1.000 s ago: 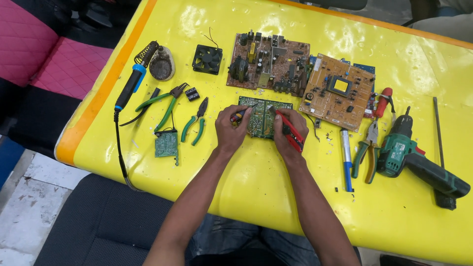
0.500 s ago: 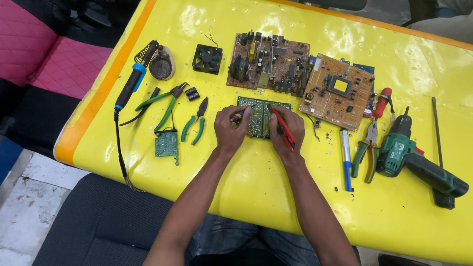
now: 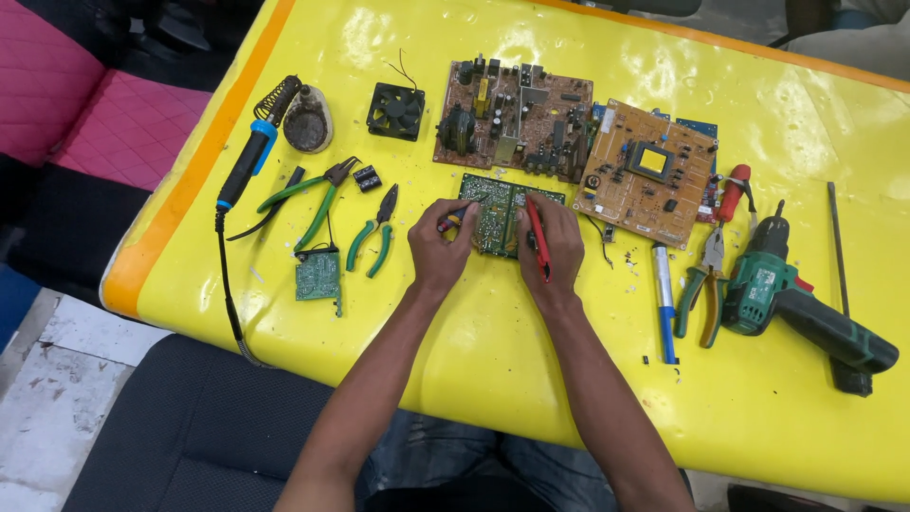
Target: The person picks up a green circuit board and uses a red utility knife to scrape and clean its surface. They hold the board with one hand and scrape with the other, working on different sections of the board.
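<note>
Right now, starting at your far left on the yellow desk [image 3: 531,379], a blue-handled soldering iron [image 3: 248,163] lies beside its coil stand [image 3: 305,118]. Next come 2 green-handled pliers: a long-nosed pair [image 3: 308,201] and a smaller pair [image 3: 373,237], with a small green board [image 3: 318,276] just below them and a black fan [image 3: 396,110] further up.

Your left hand [image 3: 439,248] has its fingers curled shut around a small red-and-yellow-handled tool [image 3: 453,219], whose tip reaches the left edge of the green circuit board [image 3: 498,213]. That board lies flat near the middle of the desk, between your 2 hands and just below a large brown board [image 3: 512,118].

Your right hand [image 3: 552,248] rests on the board's right side, fingers closed on a red-handled tool [image 3: 537,237] that points up toward the board.

Further right you have a tan board [image 3: 649,171], a blue-and-silver pen-like tool [image 3: 664,299], a red-handled tool [image 3: 730,194], green-handled pliers [image 3: 701,294] and a green cordless drill [image 3: 796,303], all well apart from your hands.
</note>
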